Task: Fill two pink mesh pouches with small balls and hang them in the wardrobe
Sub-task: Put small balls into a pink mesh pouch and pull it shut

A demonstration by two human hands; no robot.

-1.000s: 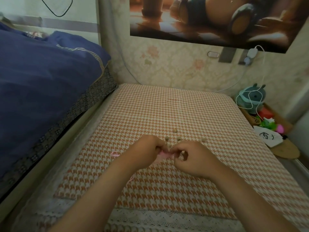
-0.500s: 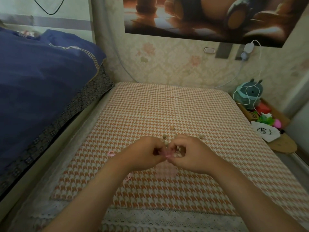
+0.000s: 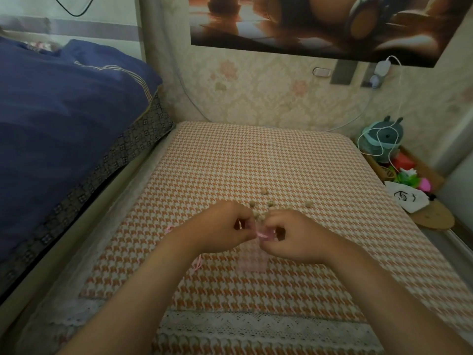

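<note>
A sheer pink mesh pouch (image 3: pixel 252 260) hangs between my hands above the orange houndstooth cushion (image 3: pixel 256 160). My left hand (image 3: pixel 221 233) pinches its top edge on the left, and my right hand (image 3: pixel 290 238) pinches the top on the right, where the pink ribbon bunches. Several small tan balls (image 3: pixel 264 192) lie scattered on the cushion just beyond my fingers, one further right (image 3: pixel 309 204). A pink ribbon of a second pouch (image 3: pixel 170 228) peeks out to the left of my left wrist, mostly hidden by my arm.
A bed with a dark blue duvet (image 3: pixel 64 119) runs along the left. To the right of the cushion a tray holds a teal plush toy (image 3: pixel 381 139), white cable and small toys. A papered wall with a poster stands behind.
My hands have lifted the pouch's top a little, and the sheer body now hangs below them. The camera has tilted slightly down.
</note>
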